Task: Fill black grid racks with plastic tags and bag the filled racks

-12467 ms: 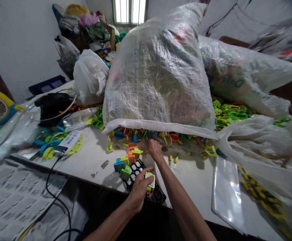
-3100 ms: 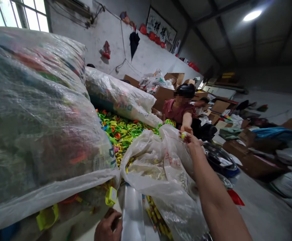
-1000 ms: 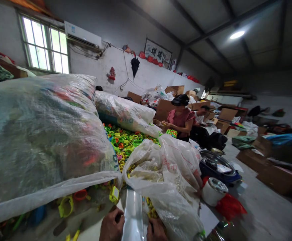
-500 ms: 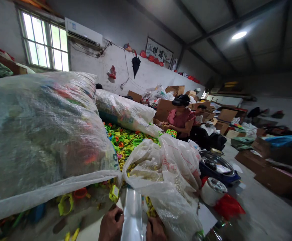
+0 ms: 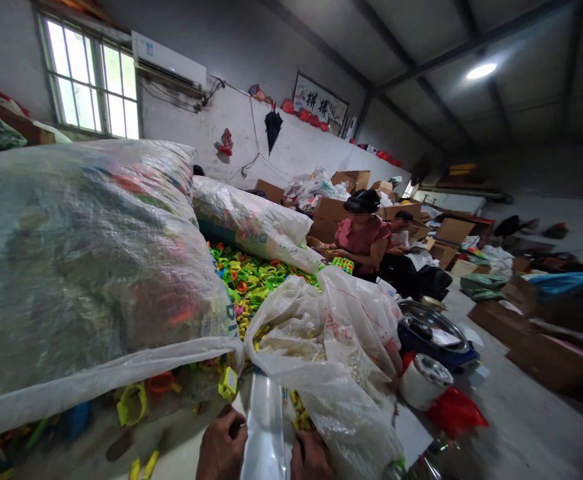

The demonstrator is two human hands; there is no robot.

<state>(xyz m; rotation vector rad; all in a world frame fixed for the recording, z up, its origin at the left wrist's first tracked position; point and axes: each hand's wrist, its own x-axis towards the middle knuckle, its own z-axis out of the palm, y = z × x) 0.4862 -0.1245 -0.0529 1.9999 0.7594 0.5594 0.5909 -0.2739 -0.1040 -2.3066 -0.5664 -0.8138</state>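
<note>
At the bottom edge, my left hand is closed with its fingers curled, beside the left side of a long shiny silvery strip. Anything between those fingertips is too small to tell. My right hand is curled on the strip's other side, next to small yellow pieces; its fingertips are mostly hidden. A lime-yellow toy watch-like piece with a pale square face lies ahead of my left hand. Further left are a yellow-green ring-shaped piece and an orange one.
A big translucent sack fills the left side. An open plastic bag of yellow pieces stands ahead, before a heap of green and yellow pieces. To the right are a white canister and red plastic. Two people sit beyond.
Both hands keep nearly the same place and curl. The view has shifted very slightly. In the background, the seated person's hands have moved a little.
</note>
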